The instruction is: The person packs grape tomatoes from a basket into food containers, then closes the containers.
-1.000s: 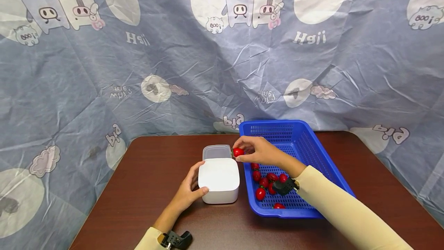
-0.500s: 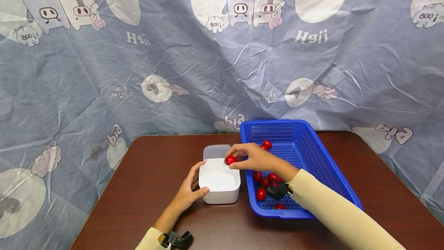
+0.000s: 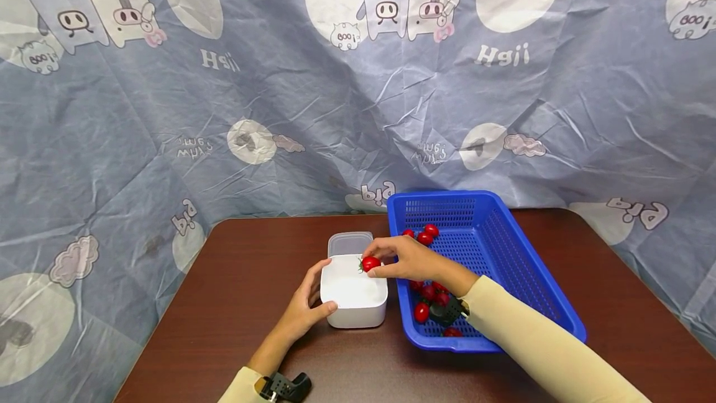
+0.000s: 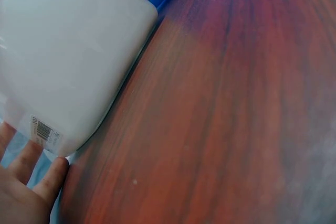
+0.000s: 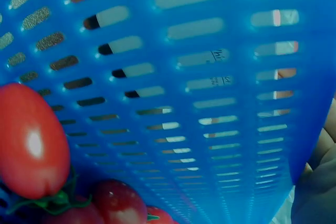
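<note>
Head view, right grip [image 3: 405,257] pinching tomato [image 3: 371,264], left grip [image 3: 302,308] wide, holding box [image 3: 358,318]

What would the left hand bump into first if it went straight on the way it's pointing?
The white box, almost at once, I think: the left hand grips its side. Any gap at the palm is hard to judge.
</note>
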Motion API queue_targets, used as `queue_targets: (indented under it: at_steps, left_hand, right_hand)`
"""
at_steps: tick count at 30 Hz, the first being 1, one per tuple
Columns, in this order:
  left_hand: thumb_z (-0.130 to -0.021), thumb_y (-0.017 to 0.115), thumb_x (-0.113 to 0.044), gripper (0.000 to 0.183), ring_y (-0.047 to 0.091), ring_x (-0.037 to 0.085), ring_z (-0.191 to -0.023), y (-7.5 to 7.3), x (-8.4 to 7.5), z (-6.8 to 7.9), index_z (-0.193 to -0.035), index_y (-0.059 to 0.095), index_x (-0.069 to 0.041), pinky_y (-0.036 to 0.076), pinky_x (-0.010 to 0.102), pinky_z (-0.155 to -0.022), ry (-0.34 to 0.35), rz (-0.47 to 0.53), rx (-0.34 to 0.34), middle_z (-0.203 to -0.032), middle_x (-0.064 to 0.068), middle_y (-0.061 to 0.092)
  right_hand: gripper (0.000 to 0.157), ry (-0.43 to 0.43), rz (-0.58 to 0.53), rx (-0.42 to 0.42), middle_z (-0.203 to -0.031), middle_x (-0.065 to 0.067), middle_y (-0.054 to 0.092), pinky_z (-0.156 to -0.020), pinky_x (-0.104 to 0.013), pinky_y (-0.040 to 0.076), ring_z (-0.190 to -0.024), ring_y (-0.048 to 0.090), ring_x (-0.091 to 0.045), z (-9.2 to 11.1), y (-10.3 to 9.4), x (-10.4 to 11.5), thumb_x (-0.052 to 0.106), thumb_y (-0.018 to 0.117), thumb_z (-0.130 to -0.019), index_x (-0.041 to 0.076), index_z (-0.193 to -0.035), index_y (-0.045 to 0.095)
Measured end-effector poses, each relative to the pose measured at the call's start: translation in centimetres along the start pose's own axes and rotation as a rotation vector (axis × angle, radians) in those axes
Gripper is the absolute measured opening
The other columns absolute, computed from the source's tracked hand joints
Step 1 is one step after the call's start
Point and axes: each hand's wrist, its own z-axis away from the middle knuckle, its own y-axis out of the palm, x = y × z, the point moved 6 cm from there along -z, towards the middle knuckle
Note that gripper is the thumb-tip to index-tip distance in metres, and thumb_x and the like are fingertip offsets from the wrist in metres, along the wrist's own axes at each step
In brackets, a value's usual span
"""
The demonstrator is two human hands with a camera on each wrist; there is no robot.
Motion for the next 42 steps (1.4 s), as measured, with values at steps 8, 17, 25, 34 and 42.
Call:
queue_targets:
  at_steps: [8,17,25,34,42]
  left_hand:
    - [-0.085,0.071,-0.015,0.08,0.036,0.034,-0.135,-0.06,0.01,0.08,-0.151,0.026,-0.021,0.036,0.052,-0.102,0.018,-0.004,0.005,-0.154,0.011,0.029]
    - [-0.085,0.071,-0.015,0.08,0.038,0.032,-0.134,-0.17,0.04,0.01,-0.151,0.027,-0.024,0.037,0.047,-0.102,0.005,-0.004,0.001,-0.152,0.009,0.032]
    - [-0.084,0.07,-0.009,0.081,0.04,0.034,-0.133,-0.11,0.11,-0.05,-0.151,0.026,-0.022,0.039,0.041,-0.102,0.036,0.007,0.015,-0.151,0.011,0.035]
    - [-0.085,0.07,-0.011,0.08,0.037,0.036,-0.135,-0.07,0.14,-0.06,-0.151,0.026,-0.022,0.035,0.052,-0.102,0.034,0.0,0.006,-0.153,0.012,0.03]
    - [-0.084,0.07,-0.01,0.081,0.035,0.036,-0.136,-0.06,0.12,-0.06,-0.151,0.026,-0.021,0.035,0.053,-0.102,0.034,-0.003,0.005,-0.153,0.012,0.03]
  right_hand:
    - [0.028,-0.002,0.029,0.033,-0.101,0.013,0.07,-0.087,-0.031,0.05,-0.097,0.065,-0.005,0.01,0.48,-0.05,0.029,0.074,-0.086,0.02,-0.111,0.065]
    - [0.03,-0.01,0.041,0.044,-0.105,0.011,0.07,-0.09,-0.032,0.049,-0.102,0.064,-0.006,-0.06,0.51,0.35,0.028,0.075,-0.085,0.018,-0.112,0.067]
    - [0.041,-0.015,0.03,0.073,-0.117,-0.007,0.068,-0.094,-0.034,0.047,-0.107,0.064,-0.013,0.09,0.72,0.07,0.028,0.073,-0.086,0.008,-0.121,0.064]
    - [0.039,-0.04,0.003,0.071,-0.117,-0.009,0.068,-0.094,-0.036,0.048,-0.108,0.064,-0.015,0.03,0.63,-0.19,0.029,0.073,-0.087,0.009,-0.12,0.065]
    - [0.034,-0.018,-0.073,0.048,-0.118,-0.01,0.067,-0.093,-0.046,0.047,-0.109,0.063,-0.019,-0.14,-0.18,0.01,0.025,0.07,-0.089,0.011,-0.119,0.065]
